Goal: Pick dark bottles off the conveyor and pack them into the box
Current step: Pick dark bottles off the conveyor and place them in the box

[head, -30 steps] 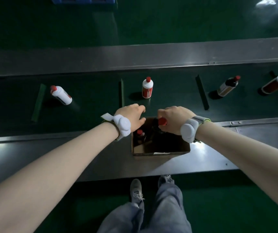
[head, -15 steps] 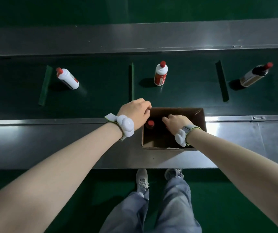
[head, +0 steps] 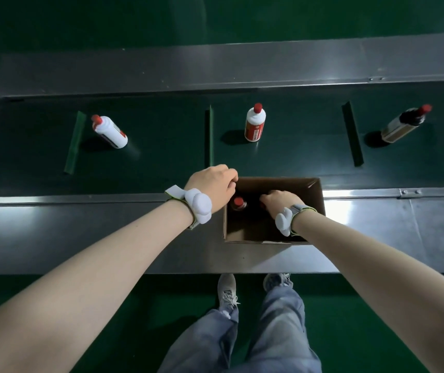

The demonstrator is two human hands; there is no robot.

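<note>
One dark bottle with a red cap (head: 238, 203) already stands in the cardboard box (head: 319, 203), and the right hand (head: 278, 200) reaches down inside beside it, fingers curled over what seems a second bottle, though the grip is hidden. The left hand (head: 211, 185) is closed on the box's left rim. On the conveyor belt (head: 161, 146), a dark bottle (head: 403, 125) awaits picking, right of two white bottles (head: 254, 123).
</note>
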